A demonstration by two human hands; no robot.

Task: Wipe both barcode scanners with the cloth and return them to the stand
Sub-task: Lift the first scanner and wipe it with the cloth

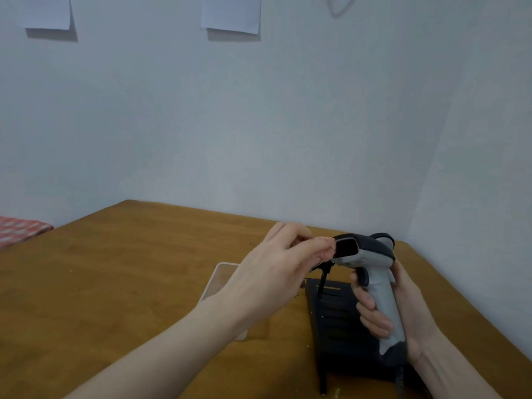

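My right hand (400, 309) grips a grey and black barcode scanner (374, 260) by its handle and holds it upright above the table, its dark window facing left. My left hand (276, 266) is pinched shut right at that window. A bit of dark cloth (298, 243) shows between its fingers, and most of the cloth is hidden by the hand. The black slotted stand (336, 318) sits on the table just below and behind the scanner. I see only one scanner.
A clear plastic tray (220, 279) lies on the wooden table (115, 283) behind my left wrist. The wall stands close behind and to the right. A red checked cloth (17, 230) lies beyond the table's far left edge.
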